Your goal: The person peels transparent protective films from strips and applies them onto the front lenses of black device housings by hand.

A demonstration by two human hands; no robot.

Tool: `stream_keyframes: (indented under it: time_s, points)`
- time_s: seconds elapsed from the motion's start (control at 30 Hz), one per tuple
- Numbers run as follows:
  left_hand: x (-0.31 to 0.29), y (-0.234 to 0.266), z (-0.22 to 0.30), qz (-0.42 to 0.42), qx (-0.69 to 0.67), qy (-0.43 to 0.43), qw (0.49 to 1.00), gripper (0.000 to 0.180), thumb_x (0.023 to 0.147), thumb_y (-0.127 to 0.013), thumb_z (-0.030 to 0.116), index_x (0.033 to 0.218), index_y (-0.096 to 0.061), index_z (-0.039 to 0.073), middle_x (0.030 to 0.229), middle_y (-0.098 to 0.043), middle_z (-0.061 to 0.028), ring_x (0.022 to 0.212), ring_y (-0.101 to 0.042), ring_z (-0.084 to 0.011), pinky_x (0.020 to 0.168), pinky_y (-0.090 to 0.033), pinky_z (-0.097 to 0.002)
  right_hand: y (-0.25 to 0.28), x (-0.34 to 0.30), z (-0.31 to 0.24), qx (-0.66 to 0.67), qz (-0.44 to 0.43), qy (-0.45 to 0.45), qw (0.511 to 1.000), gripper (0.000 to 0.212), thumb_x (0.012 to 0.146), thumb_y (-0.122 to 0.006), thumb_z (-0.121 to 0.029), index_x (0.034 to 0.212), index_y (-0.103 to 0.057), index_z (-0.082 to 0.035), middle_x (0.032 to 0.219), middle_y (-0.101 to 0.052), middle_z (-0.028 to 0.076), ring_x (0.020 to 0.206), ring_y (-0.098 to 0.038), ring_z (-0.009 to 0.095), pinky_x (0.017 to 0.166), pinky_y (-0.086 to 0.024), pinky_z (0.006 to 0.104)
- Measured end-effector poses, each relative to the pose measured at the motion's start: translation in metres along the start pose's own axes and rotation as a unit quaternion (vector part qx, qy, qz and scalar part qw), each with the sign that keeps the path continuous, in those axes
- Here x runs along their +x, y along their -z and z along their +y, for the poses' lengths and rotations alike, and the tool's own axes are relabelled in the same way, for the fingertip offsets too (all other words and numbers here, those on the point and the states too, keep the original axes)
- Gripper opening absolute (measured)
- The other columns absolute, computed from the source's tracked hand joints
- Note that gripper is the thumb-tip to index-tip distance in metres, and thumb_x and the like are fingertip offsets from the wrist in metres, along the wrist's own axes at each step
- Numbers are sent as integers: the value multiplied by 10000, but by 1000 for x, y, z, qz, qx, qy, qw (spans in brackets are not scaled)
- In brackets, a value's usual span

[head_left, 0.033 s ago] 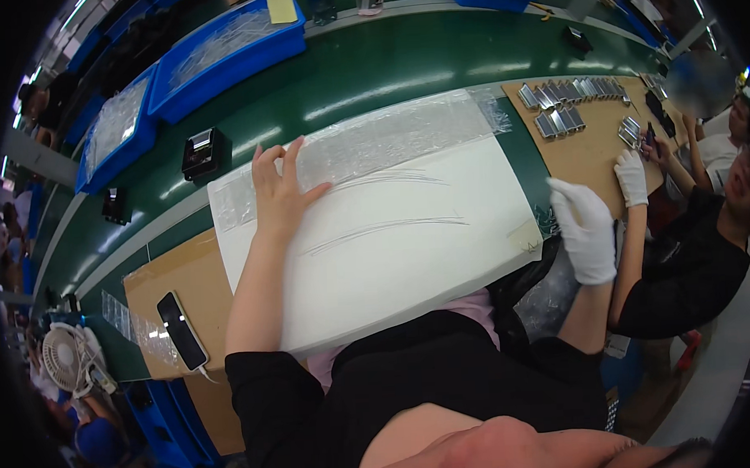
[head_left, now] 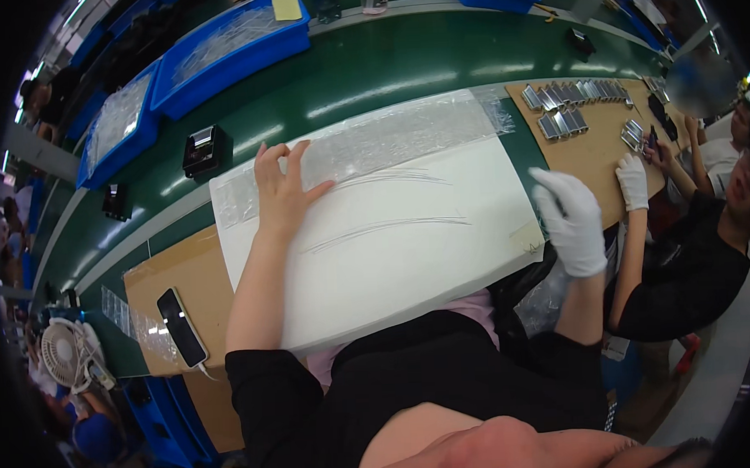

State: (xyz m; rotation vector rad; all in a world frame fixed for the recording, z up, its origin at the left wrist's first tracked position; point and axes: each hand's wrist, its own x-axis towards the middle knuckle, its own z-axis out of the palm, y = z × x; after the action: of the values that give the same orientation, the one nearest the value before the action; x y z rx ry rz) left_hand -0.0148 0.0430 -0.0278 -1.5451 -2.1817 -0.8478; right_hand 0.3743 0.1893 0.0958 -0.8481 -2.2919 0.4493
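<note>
A large white board or sheet (head_left: 393,275) lies in front of me, with clear plastic film (head_left: 388,141) along its far edge. My bare left hand (head_left: 281,184) presses on its left part, fingers spread, some over the film. Thin dark curved lines (head_left: 387,227) run across the white surface; I cannot tell whether they are drawn or are fine wires. Just off the board's right edge, my right hand (head_left: 571,225) in a white glove hangs with fingers loosely bent and apart, nothing seen in it. A piece of clear tape (head_left: 526,236) covers the board's near right corner.
A phone (head_left: 182,326) with a cable lies on cardboard at left. Blue bins (head_left: 229,52) of clear plastic pieces stand at the far left. At right, a co-worker's gloved hand (head_left: 632,181) is near rows of metal parts (head_left: 574,96) on cardboard (head_left: 572,154).
My right hand has shifted a little to the left, toward the board's right edge, and turned slightly. My left hand stays in place on the board.
</note>
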Motion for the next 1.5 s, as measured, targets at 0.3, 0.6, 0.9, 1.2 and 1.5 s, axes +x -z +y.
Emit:
stream_keyframes:
  time_s: [0.3,0.6,0.9,1.2,1.5]
  points:
    - [-10,9,7,66,41,-128,989,665,801,-859,256,1390,-558,191,1164,-562,-14,1105,-507,-221,1093,-327,-392,-123,103,-40,-29,25,271,962,319,822,-740,-139,1136,-694,-115,1197,-680,58,1065,-657,257,872,-526,344]
    - [-57,63,33,-43,31,-133,990,343,842,-794,158,1175,-715,140,993,-672,33,934,-597,-172,1012,-421,-378,-124,54,-24,-139,-54,355,923,79,786,-725,-189,862,-701,-195,799,-547,-32,728,-538,171,711,-453,290]
    - [-116,101,49,-105,-164,132,972,440,903,-710,105,1332,-611,88,1394,-568,-93,1293,-557,-289,1074,-427,-388,-101,-21,-2,20,-190,150,970,209,816,-732,-171,1021,-721,-134,1009,-648,13,916,-611,221,826,-490,340]
    - [-116,103,36,-11,-605,444,661,481,988,-598,89,1452,-476,52,1516,-450,-180,1369,-502,-346,982,-524,-368,-133,-26,-28,38,-155,153,975,328,822,-737,-126,1141,-682,-71,1268,-636,101,1119,-616,297,975,-483,384]
    - [-112,109,23,-132,-537,480,681,456,1003,-549,67,1449,-452,45,1244,-650,-178,1071,-664,-260,724,-599,-290,-138,-26,-32,16,-143,167,975,371,812,-729,-128,1171,-660,-66,1249,-640,99,1108,-613,307,974,-475,400]
